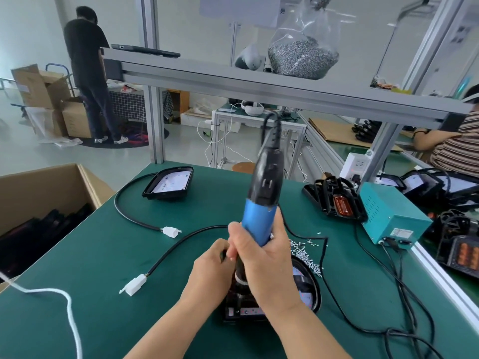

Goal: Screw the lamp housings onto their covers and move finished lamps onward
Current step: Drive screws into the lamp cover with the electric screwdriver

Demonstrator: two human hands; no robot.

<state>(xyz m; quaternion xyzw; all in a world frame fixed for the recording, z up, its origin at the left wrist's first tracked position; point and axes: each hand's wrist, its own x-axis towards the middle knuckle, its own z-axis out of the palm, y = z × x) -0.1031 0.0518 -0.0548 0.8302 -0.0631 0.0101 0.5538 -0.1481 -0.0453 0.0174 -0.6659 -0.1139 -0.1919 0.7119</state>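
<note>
My right hand [267,257] grips a blue and black electric screwdriver [261,203], held upright and tilted a little to the right. Its tip points down onto a black lamp [308,288] lying on the green mat in front of me, mostly hidden by both hands. My left hand [211,273] pinches the black lower end of the screwdriver just above the lamp. A pile of small silver screws [305,256] lies right behind the lamp. A second lamp cover [169,183], white inside, lies at the back left with its cable and white plug [171,231].
A black housing with an orange part [334,200] lies at the back right beside a teal power box [388,213]. A cardboard box [39,200] of black parts stands at the left. More lamps [435,185] sit at the far right by a seated person. A hanging bag of screws [303,55] is overhead.
</note>
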